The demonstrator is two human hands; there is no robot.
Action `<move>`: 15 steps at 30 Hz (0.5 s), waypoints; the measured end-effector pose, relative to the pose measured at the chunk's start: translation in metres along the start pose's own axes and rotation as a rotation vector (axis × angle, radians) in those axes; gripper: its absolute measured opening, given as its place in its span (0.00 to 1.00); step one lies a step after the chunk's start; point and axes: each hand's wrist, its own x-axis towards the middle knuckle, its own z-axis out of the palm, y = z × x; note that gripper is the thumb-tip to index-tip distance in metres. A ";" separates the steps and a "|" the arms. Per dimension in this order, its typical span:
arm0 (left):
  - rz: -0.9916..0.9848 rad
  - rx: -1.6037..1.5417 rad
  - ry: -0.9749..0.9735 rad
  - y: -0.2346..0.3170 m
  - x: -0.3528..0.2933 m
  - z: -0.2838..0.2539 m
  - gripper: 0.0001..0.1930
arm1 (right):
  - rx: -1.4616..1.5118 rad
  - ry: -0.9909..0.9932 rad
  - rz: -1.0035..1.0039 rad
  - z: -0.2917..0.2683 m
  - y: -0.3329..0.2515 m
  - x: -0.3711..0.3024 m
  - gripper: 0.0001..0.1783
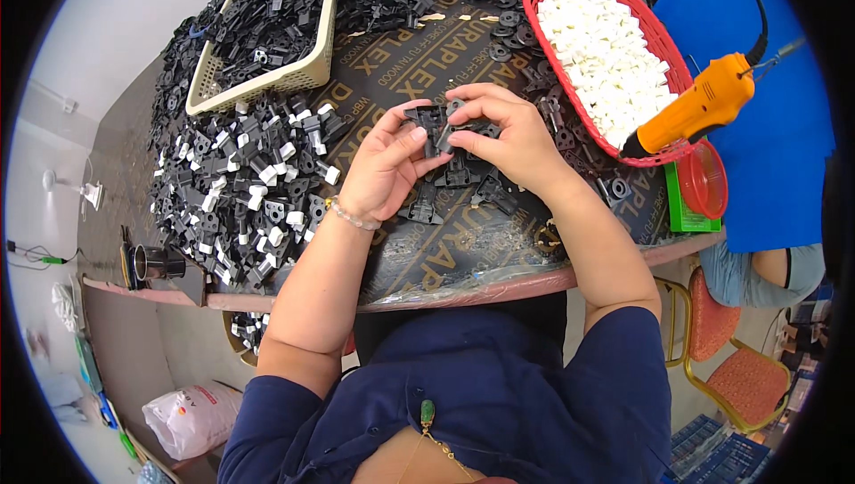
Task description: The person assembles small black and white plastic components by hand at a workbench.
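Over the middle of the table, my left hand [383,168] is closed on a black moulded plastic part [427,119], with thumb and fingers around its lower side. From the right, my right hand [521,137] pinches a small dark piece against that part between thumb and forefinger. The fingertips partly hide where the two pieces meet. Just below my hands lie several loose black plastic parts [423,205] of similar make. To the left of my left hand spreads a heap of black parts fitted with white pieces [258,181].
A cream plastic basket [267,81] of black parts stands back left, amid a large black heap. Back right, a red basket [655,159] holds small white pieces. An orange electric screwdriver [699,103] hangs beside it, above a red dish [702,181]. A metal cup [158,263] sits at the left edge.
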 end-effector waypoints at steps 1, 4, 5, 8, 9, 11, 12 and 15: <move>0.001 0.001 0.002 0.000 0.000 0.000 0.19 | 0.002 -0.001 -0.001 0.002 0.001 -0.001 0.10; -0.031 -0.041 -0.022 0.001 -0.001 0.003 0.18 | -0.036 0.083 0.186 0.002 0.000 -0.001 0.13; -0.030 -0.039 -0.020 0.002 -0.001 0.003 0.18 | -0.033 0.082 0.185 0.004 0.002 -0.001 0.13; -0.036 -0.078 0.006 0.002 -0.001 0.001 0.15 | 0.238 0.212 0.057 0.009 0.003 -0.001 0.15; -0.046 -0.103 -0.014 0.000 -0.001 -0.001 0.14 | 0.156 0.179 -0.024 0.008 0.001 -0.001 0.16; -0.056 -0.126 -0.030 -0.003 -0.002 -0.003 0.12 | 0.077 0.145 -0.104 0.009 -0.003 -0.001 0.16; -0.049 -0.131 -0.044 -0.004 -0.002 -0.002 0.13 | 0.056 0.126 -0.111 0.010 -0.005 -0.001 0.17; -0.029 -0.134 -0.060 -0.008 -0.003 -0.001 0.13 | 0.037 0.111 -0.124 0.011 -0.008 0.000 0.17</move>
